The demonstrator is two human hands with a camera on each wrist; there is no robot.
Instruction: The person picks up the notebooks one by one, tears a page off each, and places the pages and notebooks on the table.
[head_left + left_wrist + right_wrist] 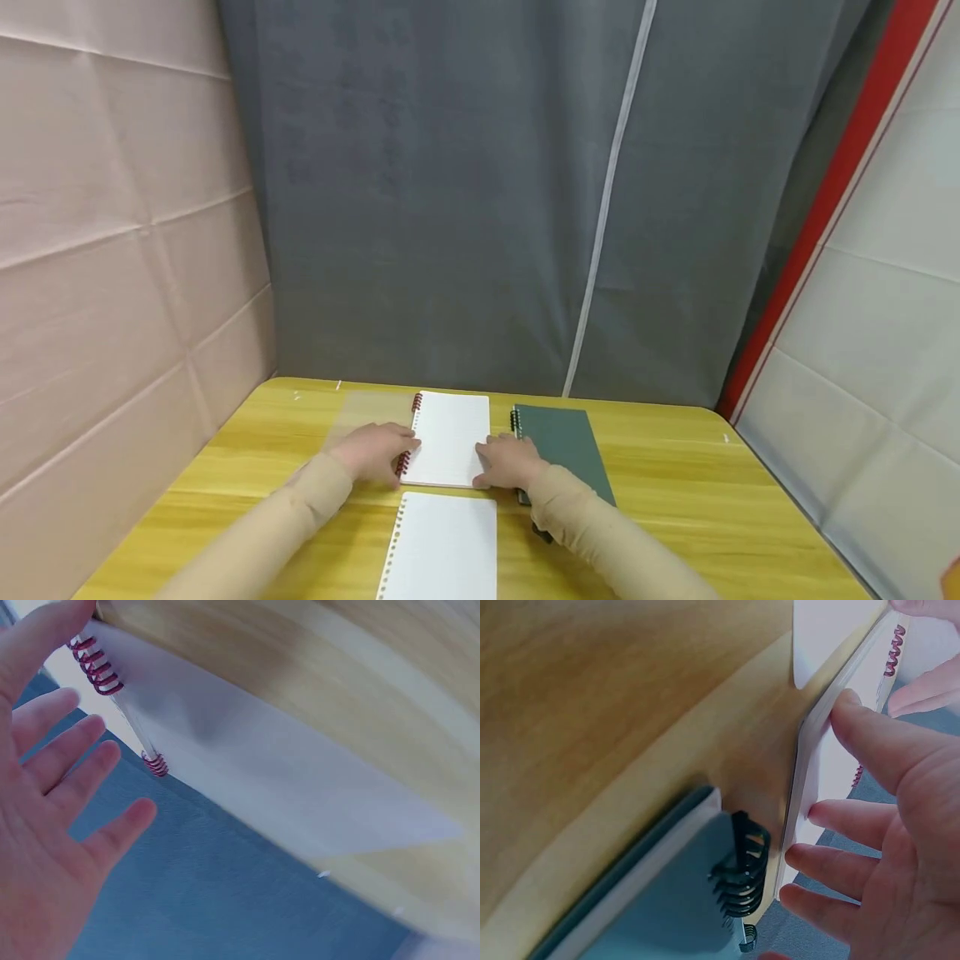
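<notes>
So both hands are on the open notebook (448, 437) right now. The left hand (372, 452) sits at its left side, right by the red spiral binding (408, 437), fingers stretched out fairly flat and loose, not curled round anything. In the left wrist view the fingers (71, 761) are spread and straight, with the red coils just beyond the fingertips. The right hand (510, 461) is on the notebook's right edge near its front corner, fingers also mostly straight. From the right wrist cam the thumb (870, 731) looks like it's pressing against the edge of the pages, though it's a tight blurry angle so I can't say for sure whether it's pinching a sheet.

The notebook's clear plastic cover (371, 410) is flipped open to the left and lies flat on the table (675, 500), under the left hand. Just right of the right hand there's a dark green notebook (566, 446) with a black spiral, closed, near the back edge of the table. A loose white punched sheet (442, 546) lies in front of the open notebook, between the two sleeves, toward the front edge
</notes>
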